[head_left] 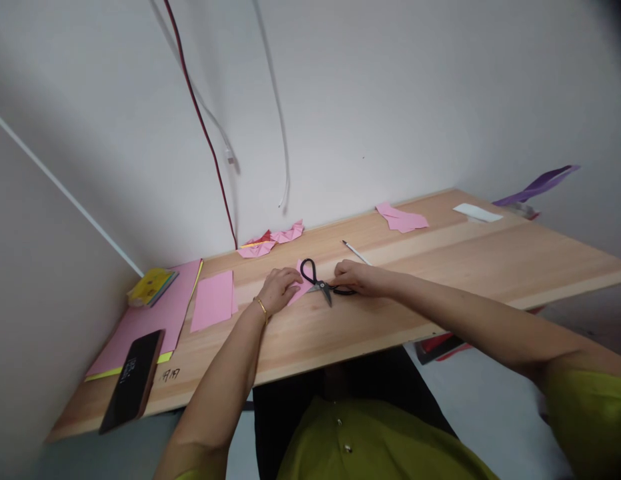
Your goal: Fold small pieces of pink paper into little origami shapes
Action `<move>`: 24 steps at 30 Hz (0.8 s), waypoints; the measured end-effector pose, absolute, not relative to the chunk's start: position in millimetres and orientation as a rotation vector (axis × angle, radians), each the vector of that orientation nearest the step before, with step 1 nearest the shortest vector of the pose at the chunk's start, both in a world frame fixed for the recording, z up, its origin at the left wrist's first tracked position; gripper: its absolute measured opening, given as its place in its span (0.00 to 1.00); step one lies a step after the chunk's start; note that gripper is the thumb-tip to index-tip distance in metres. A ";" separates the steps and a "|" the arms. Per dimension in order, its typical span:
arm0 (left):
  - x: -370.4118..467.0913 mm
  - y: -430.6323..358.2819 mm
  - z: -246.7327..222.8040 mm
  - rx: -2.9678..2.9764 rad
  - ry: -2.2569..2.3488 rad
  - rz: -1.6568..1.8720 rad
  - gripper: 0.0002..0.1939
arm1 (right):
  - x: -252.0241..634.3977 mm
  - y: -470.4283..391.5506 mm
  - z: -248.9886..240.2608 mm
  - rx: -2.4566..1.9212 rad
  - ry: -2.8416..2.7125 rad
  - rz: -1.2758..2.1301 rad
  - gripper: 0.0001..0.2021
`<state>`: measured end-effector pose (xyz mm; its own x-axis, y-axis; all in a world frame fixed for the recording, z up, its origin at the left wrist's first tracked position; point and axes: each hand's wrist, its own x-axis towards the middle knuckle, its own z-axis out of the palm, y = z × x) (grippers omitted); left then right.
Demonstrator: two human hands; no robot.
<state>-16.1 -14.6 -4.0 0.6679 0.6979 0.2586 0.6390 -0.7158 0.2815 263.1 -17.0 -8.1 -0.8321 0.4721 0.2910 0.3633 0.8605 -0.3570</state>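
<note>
My left hand (279, 291) rests on the table with its fingers curled and thumb lowered, holding a small piece of pink paper (301, 289). Beside it lies a pair of scissors (321, 285) with black loop handles, its blades spread apart. One blade reaches over or against the pink piece; which of the two I cannot tell. My right hand (360, 277) is closed at the scissors' right-hand handle, and the other loop stands free near my left fingertips. Part of the right handle is hidden beneath my right hand.
Pink sheets (213, 300) lie left of my hands, near a phone (133, 380) and a yellow packet (151, 288) on larger pink paper (178, 287). Folded pink pieces (257, 248) sit by the wall. Behind my right hand are a pencil (355, 251), pink scraps (403, 220) and a white strip (477, 213).
</note>
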 end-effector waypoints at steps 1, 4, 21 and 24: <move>-16.4 -14.1 -4.8 2.714 1.099 0.528 0.11 | 262.1 -16.8 -8.0 -0.614 -2.657 0.410 0.18; -17.4 -12.7 -6.8 2.714 1.106 0.536 0.11 | 259.6 -17.7 -7.0 -0.606 -2.656 0.413 0.18; -19.0 -12.1 -8.0 2.641 1.142 0.552 0.09 | 256.7 -20.3 -11.6 -0.604 -2.657 0.432 0.15; -19.4 -11.9 -8.0 2.631 1.136 0.556 0.07 | 258.2 -19.3 -13.2 -0.602 -2.639 0.430 0.15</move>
<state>-19.4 -11.9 -8.0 0.6295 0.7346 0.2532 0.6506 -0.6765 0.3450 258.2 -19.3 -13.2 -0.8279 0.4674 0.3099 0.3447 0.8601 -0.3761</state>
